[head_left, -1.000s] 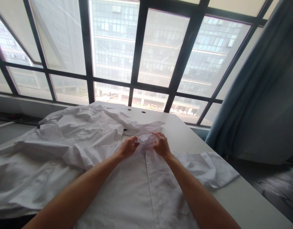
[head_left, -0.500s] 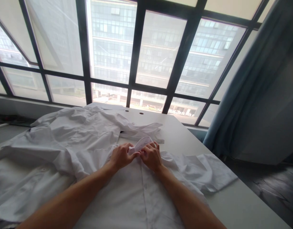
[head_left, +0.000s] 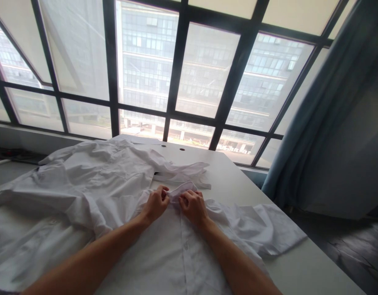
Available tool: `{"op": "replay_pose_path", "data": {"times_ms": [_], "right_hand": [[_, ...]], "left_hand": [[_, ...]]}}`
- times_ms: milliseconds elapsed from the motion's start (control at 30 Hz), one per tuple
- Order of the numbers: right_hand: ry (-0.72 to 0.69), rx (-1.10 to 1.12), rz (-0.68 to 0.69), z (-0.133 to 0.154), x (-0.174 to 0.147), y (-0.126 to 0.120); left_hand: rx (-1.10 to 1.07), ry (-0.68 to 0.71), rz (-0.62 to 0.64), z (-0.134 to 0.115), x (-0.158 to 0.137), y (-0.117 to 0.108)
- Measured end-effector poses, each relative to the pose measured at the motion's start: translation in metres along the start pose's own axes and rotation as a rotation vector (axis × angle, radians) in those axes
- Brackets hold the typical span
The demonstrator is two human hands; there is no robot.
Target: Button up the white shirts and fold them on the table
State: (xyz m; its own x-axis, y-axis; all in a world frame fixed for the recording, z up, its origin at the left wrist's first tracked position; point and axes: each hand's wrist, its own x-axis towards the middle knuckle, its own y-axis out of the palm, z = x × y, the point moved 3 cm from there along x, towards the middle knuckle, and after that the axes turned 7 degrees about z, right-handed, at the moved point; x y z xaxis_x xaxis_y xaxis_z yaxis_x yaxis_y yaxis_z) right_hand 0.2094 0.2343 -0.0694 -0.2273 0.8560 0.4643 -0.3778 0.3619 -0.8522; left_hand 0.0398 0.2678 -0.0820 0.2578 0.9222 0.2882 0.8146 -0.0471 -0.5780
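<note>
A white shirt (head_left: 164, 246) lies front up before me, its button strip running down toward me and one sleeve (head_left: 265, 223) spread to the right. At its far end stands the collar (head_left: 183, 188). My left hand (head_left: 157, 201) pinches the collar's left side between thumb and fingers. On the other side my right hand (head_left: 192, 205) is closed on the collar, fingers curled over the cloth. Both hands are slightly apart, and the collar's edge rises in a curve between them.
Another crumpled white garment (head_left: 84, 180) covers the table's left side. The white table (head_left: 302, 266) has two dark round holes near its far edge. Beyond it are dark-framed windows (head_left: 172, 82), with a blue curtain (head_left: 302, 135) at the right.
My left hand has shifted a little left, away from my right hand, so more of the collar shows between them. The view has tipped slightly upward.
</note>
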Motion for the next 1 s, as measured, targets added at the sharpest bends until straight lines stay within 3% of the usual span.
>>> {"op": "replay_pose_path", "data": {"times_ms": [267, 467, 600, 800, 1000], "right_hand": [[0.005, -0.016, -0.197, -0.004, 0.000, -0.008], [-0.046, -0.067, -0.211, 0.001, -0.001, -0.011], [0.007, -0.008, -0.249, -0.004, -0.001, -0.012], [0.071, 0.024, -0.199, -0.011, 0.002, -0.009], [0.113, 0.027, -0.178, -0.017, 0.003, -0.005]], "left_hand": [[-0.031, 0.069, 0.064, -0.016, -0.006, -0.004], [-0.019, 0.091, 0.087, -0.021, -0.010, -0.005], [0.005, 0.071, 0.080, -0.016, -0.008, -0.003], [-0.004, 0.015, -0.067, -0.004, -0.001, -0.008], [-0.030, -0.035, -0.028, -0.003, 0.000, -0.012]]}}
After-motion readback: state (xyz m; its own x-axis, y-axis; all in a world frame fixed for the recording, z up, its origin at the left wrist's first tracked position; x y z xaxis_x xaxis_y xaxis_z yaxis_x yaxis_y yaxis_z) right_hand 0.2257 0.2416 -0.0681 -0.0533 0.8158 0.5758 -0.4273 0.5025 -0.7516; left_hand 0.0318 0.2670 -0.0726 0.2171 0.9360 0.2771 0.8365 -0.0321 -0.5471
